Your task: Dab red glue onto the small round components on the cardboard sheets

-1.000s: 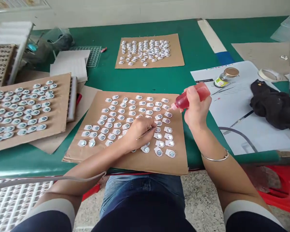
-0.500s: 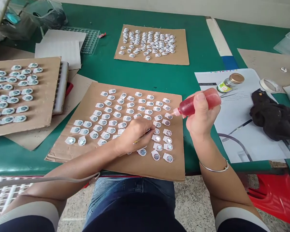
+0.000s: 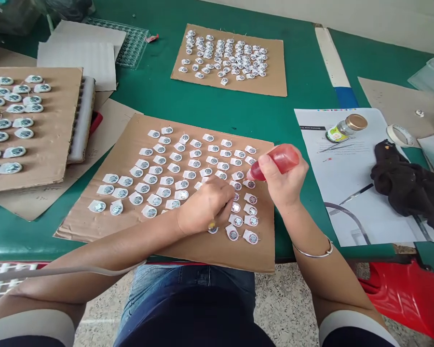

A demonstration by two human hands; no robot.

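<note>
A brown cardboard sheet lies in front of me, bearing rows of small white tabbed pieces with round silvery faces. My left hand is closed on a thin tool over the middle-right rows; only the tool's yellowish end shows clearly. My right hand grips a red squeeze bottle at the sheet's right edge. The bottle is tilted, its nozzle pointing down and left at a piece in the right-hand rows. Whether the nozzle touches that piece I cannot tell.
Another loaded cardboard is raised at the left, and a third lies at the back. To the right are a printed sheet, a glass jar, a tape roll and a black cloth.
My right hand and the red bottle have moved left and slightly down, nearer my left hand. My left hand has turned a little, hiding most of the thin tool. The view has shifted slightly.
</note>
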